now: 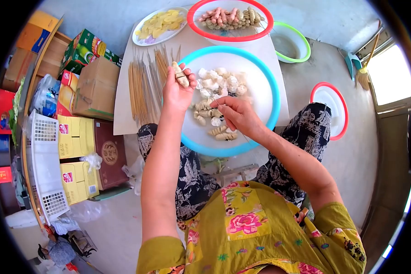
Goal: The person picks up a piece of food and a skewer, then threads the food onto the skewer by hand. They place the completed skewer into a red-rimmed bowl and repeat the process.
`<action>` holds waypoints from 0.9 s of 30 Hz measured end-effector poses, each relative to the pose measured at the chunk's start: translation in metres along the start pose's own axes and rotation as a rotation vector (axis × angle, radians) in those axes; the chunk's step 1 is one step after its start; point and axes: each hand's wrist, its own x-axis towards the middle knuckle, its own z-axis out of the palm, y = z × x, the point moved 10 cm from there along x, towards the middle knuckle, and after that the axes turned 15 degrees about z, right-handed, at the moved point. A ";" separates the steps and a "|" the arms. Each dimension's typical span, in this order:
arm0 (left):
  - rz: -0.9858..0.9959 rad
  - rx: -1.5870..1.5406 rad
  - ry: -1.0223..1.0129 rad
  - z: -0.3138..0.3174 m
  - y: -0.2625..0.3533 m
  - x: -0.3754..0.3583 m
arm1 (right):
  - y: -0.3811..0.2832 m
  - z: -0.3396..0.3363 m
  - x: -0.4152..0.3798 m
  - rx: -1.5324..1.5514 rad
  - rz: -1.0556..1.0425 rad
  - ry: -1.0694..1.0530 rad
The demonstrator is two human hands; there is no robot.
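My left hand [177,91] is raised over the left rim of the blue-rimmed basin [266,109], its fingers curled around a pale food piece with dark stripes [180,75]. Over the middle of the basin, my right hand [239,114] pinches a thin skewer [246,137], mostly hidden by the fingers. Beneath the right hand lie several similar striped pieces [224,133] inside the basin. Behind them is a heap of whitish, crumpled-looking pieces [221,82]. To the left, bamboo and metal skewers [144,86] are spread on the table [123,116].
A plate of yellow slices [162,26] and a red-rimmed basin [271,20] with loaded skewers stand at the back. A green-rimmed basin [301,57] and another red-rimmed basin [345,121] are on the right. Cardboard boxes [96,86] crowd the left. A broom [363,77] leans far right.
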 end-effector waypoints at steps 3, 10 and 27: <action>0.020 -0.089 0.019 -0.004 -0.004 0.003 | 0.006 0.003 0.002 -0.002 0.037 -0.006; 0.086 -0.153 0.166 -0.008 -0.009 0.004 | 0.002 0.003 0.003 0.003 0.033 0.026; 0.044 -0.180 0.126 0.001 -0.022 0.004 | 0.008 -0.001 0.009 -0.047 0.045 0.047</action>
